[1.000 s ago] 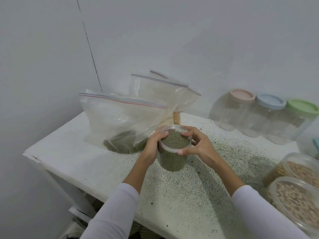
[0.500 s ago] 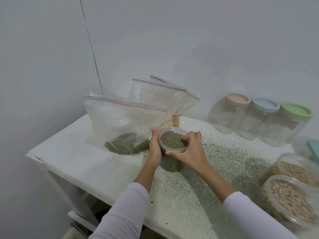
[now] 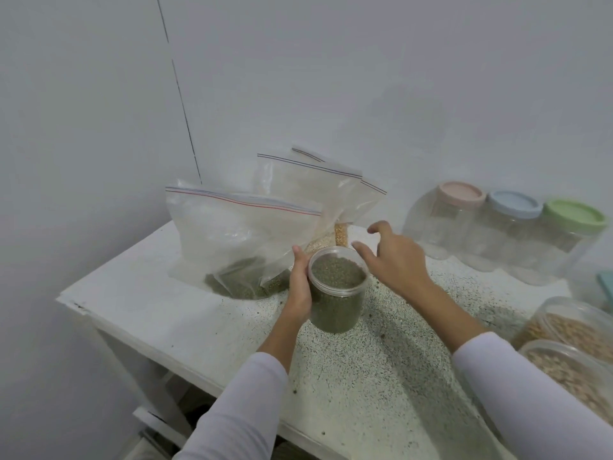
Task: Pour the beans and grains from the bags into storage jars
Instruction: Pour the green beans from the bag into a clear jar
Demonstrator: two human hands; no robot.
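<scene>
A clear lidless jar (image 3: 336, 293) filled with small green beans stands on the speckled white table (image 3: 185, 313). My left hand (image 3: 300, 283) grips its left side. My right hand (image 3: 394, 257) hovers just right of the jar's rim, fingers spread, holding nothing. Behind the jar leans a zip bag (image 3: 238, 234) with some green beans left in its bottom. Two more zip bags (image 3: 311, 190) stand behind it, with pale grains (image 3: 340, 235) showing low between them.
Three empty jars with pink (image 3: 461, 194), blue (image 3: 515, 204) and green (image 3: 577, 215) lids line the back wall at right. Two open jars (image 3: 570, 353) of tan beans sit at the right edge. The table's left and front edges drop off.
My right hand has let go of the jar's rim and moved up and to the right, fingers now spread. My left hand still holds the jar.
</scene>
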